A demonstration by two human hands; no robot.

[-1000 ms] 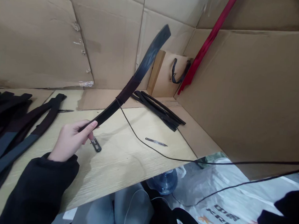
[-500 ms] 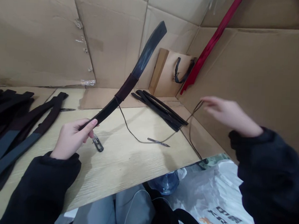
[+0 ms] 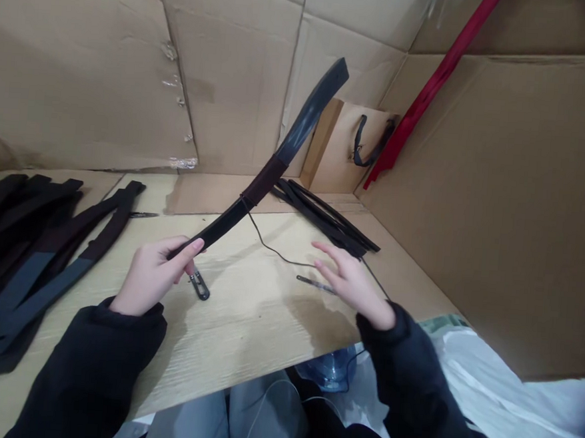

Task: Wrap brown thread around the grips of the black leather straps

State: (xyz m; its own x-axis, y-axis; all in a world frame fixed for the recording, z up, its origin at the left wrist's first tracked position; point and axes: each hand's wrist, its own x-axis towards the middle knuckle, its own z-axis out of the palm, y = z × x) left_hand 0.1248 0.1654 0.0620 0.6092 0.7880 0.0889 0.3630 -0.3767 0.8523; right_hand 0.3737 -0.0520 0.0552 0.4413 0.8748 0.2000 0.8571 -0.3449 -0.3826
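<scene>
On the wooden tabletop (image 3: pixel 243 349), a pile of long strips (image 3: pixel 32 282) lies at the left and a smaller bundle of strips (image 3: pixel 327 220) at the back. Between them sit 2 small tools: snips (image 3: pixel 200 285) and, to their right, a narrow blade (image 3: pixel 315 285). Behind the bundle, a paper bag (image 3: pixel 330 148) stands in the corner of the cardboard walls (image 3: pixel 474 205) — and a plastic bottle (image 3: pixel 332 372) sits below the table's front edge.

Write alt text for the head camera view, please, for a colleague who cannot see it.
A left hand grips a curved black bow-like strip above a light wood table, with a thin cord trailing from it. An open right hand hovers near a small pointed metal piece, and more black strips lie at left.
</scene>
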